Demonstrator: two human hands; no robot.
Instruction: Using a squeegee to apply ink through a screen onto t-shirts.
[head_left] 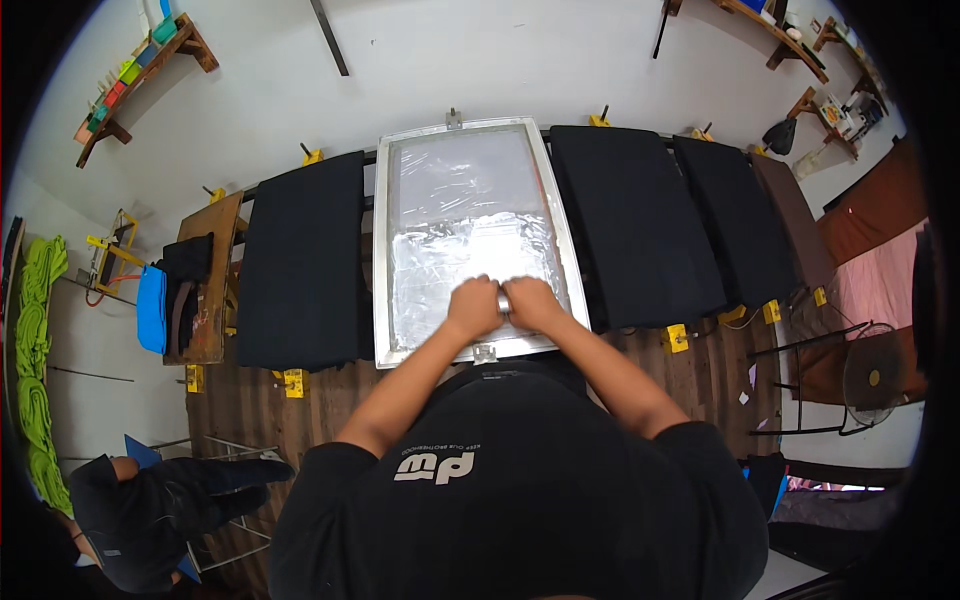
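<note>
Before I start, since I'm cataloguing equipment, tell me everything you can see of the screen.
The screen, a long rectangle, lies between two black boards. Its pale, metal-looking frame surrounds a translucent sheet, creased, greyish in the far half and bright with glare in the near half. A metal bracket sits midway on each short end. The left hand and right hand grip a silvery tool over the near part; whether it touches the sheet is hidden.

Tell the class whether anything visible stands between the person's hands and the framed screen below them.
Nothing visible does. A silvery object, which the left hand and right hand seem to grip, shows in the gap between them, over the framed screen; what lies under the hands is hidden.
</note>
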